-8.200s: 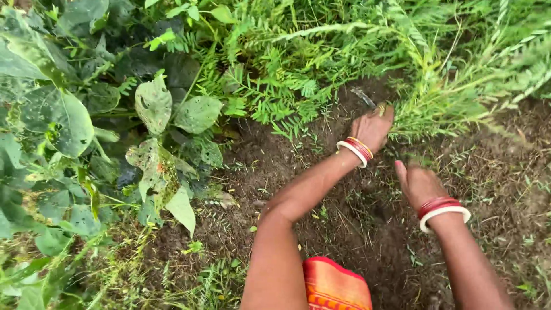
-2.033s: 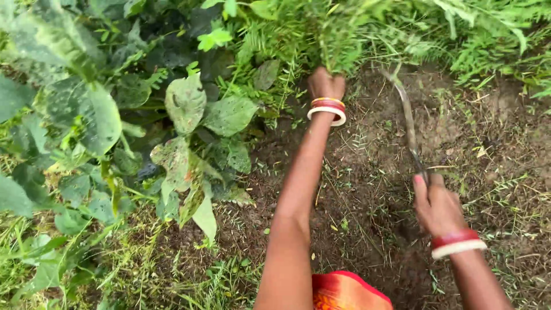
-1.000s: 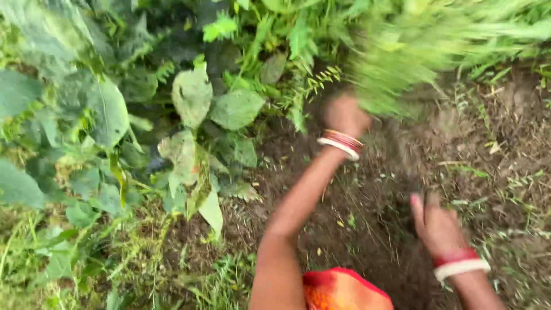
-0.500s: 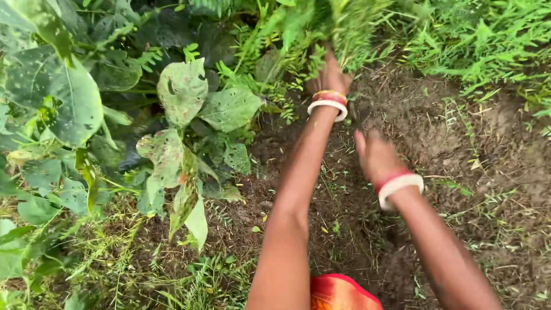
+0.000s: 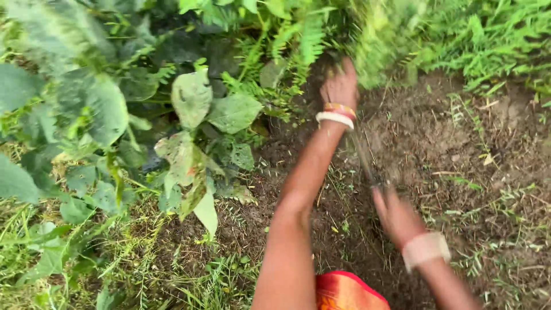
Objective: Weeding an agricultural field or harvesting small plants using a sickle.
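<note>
Leafy plants left of bare soil

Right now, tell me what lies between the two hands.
In the head view, dark bare soil and the thin blurred tool held by the right hand lie between it and the left hand at the ferns.

Soft, even daylight fills the scene, with no hard shadows and no glare. The darkest patch lies deep among the broad leaves to the left of the left hand. Motion blur smears the right hand and the thin tool it grips. The ferns just right of the left hand are streaked too. The soil to the right of both hands looks sharper.
</note>
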